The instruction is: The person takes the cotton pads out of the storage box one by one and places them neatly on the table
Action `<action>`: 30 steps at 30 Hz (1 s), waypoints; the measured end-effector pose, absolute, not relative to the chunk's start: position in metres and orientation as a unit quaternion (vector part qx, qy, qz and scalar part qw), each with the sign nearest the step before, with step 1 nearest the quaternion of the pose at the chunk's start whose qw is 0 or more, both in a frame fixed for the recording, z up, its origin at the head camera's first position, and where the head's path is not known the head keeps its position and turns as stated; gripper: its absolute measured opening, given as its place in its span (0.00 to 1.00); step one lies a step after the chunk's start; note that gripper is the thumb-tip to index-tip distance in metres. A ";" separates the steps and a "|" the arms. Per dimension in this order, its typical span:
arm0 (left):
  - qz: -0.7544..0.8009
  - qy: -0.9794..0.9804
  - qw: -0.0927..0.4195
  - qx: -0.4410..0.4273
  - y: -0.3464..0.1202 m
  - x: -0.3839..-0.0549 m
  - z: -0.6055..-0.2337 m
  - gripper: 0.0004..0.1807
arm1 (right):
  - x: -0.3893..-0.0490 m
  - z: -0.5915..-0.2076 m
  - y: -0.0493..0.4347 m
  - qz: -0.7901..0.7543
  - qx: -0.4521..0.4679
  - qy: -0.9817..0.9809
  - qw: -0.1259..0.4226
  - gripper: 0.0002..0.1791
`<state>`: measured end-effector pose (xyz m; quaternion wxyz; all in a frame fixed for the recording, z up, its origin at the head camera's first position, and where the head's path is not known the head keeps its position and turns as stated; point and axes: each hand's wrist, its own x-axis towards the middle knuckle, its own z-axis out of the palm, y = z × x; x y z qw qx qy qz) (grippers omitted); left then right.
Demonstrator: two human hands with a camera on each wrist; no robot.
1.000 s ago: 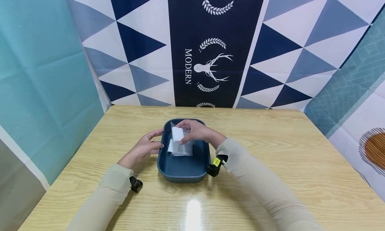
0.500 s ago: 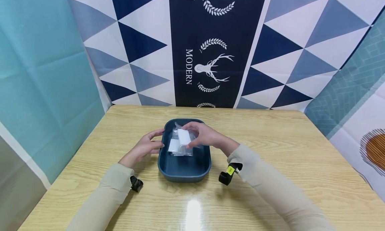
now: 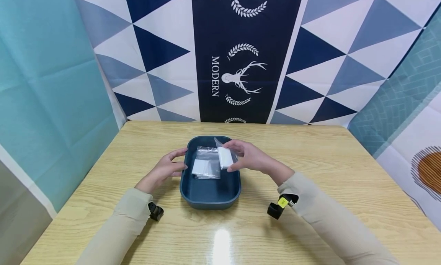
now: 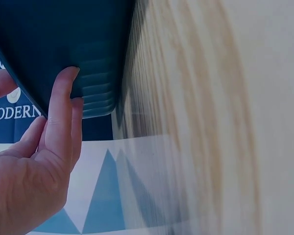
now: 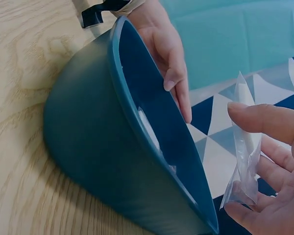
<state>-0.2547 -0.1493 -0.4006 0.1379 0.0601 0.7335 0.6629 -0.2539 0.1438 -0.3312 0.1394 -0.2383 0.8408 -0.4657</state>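
A blue bin (image 3: 210, 196) stands on the table, with several clear plastic bags (image 3: 206, 169) holding flat white pieces inside. My right hand (image 3: 249, 156) pinches one clear plastic bag (image 3: 225, 157) with a white rectangular piece in it, over the bin's right side. In the right wrist view, my thumb (image 5: 255, 117) presses one face of this bag (image 5: 245, 147), fingers behind it. My left hand (image 3: 165, 167) rests at the bin's left rim, index finger and thumb spread along it. In the left wrist view, extended fingers (image 4: 63, 103) touch the bin's outer wall (image 4: 78, 29).
The wooden table (image 3: 310, 173) extends around the bin. Behind it hangs a patterned cloth (image 3: 241, 66) with triangles and a deer print. A teal cloth (image 3: 51, 85) borders the left side. Black wrist cameras sit below both cuffs.
My right hand has moved right with the held bag, from above the other bags to the bin's right side, uncovering those inside. My left hand has stayed at the rim.
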 end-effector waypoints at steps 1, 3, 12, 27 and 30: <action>0.663 0.733 0.137 0.061 -0.149 -0.255 -0.400 0.37 | -0.253 -0.331 0.146 -0.467 -0.237 0.841 0.137 0.36; 0.664 0.732 0.138 0.063 -0.150 -0.255 -0.400 0.37 | -0.252 -0.330 0.151 -0.469 -0.235 0.841 0.132 0.36; 0.662 0.734 0.141 0.060 -0.150 -0.255 -0.401 0.37 | -0.249 -0.333 0.177 -0.470 -0.223 0.847 0.113 0.37; 0.658 0.738 0.139 0.057 -0.150 -0.254 -0.400 0.37 | -0.251 -0.352 0.211 -0.462 -0.201 0.860 0.085 0.36; 0.659 0.737 0.139 0.057 -0.149 -0.254 -0.399 0.37 | -0.253 -0.354 0.217 -0.455 -0.199 0.864 0.083 0.37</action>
